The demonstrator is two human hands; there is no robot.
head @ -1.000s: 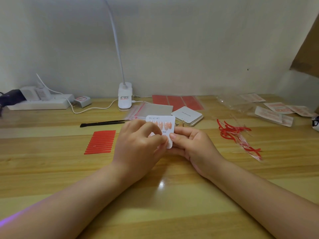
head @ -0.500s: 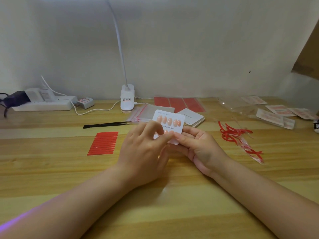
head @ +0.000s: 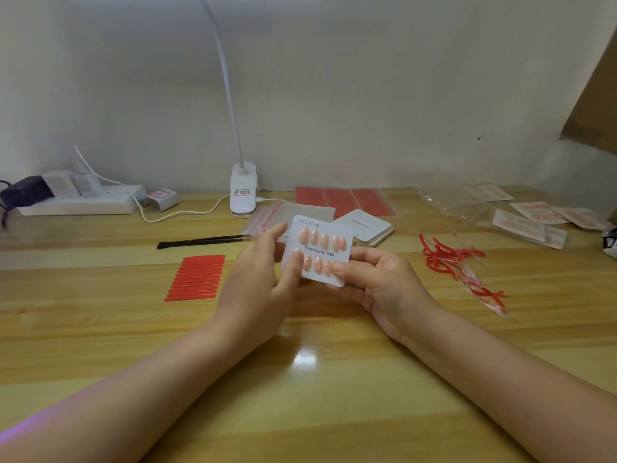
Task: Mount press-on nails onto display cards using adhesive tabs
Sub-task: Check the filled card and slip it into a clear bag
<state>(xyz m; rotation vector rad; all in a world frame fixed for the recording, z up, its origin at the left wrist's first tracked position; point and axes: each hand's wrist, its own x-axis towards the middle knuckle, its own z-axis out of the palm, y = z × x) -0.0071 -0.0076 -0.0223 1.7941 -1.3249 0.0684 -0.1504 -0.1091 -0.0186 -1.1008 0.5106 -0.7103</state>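
A pale wall backs a wooden table (head: pixel 334 396) lit from above, and over the middle of it a white display card (head: pixel 319 252) printed "Handmade Nail" is held up, tilted toward the camera. Two rows of pink press-on nails (head: pixel 320 238) sit on it. The left hand (head: pixel 263 289) steadies the card's left edge, thumb laid on the face near the lower row and fingers behind. The right hand (head: pixel 377 282) cradles the lower right corner, thumb pinching it from the front.

The card looks filled, so the step in hand is likely a final check and press. To do it well, press each nail flat onto its tab with a thumb pad while the fingers behind give support, and keep the card from bending. Check that the rows run straight.

Left of the card lies a sheet of red adhesive tabs (head: pixel 195 279), with black tweezers (head: pixel 203 241) just beyond it. Behind the card are a stack of blank cards (head: pixel 367 227), clear bags (head: pixel 290 215) and the lamp base (head: pixel 243 192). To its right lies a heap of peeled red strips (head: pixel 457 265).
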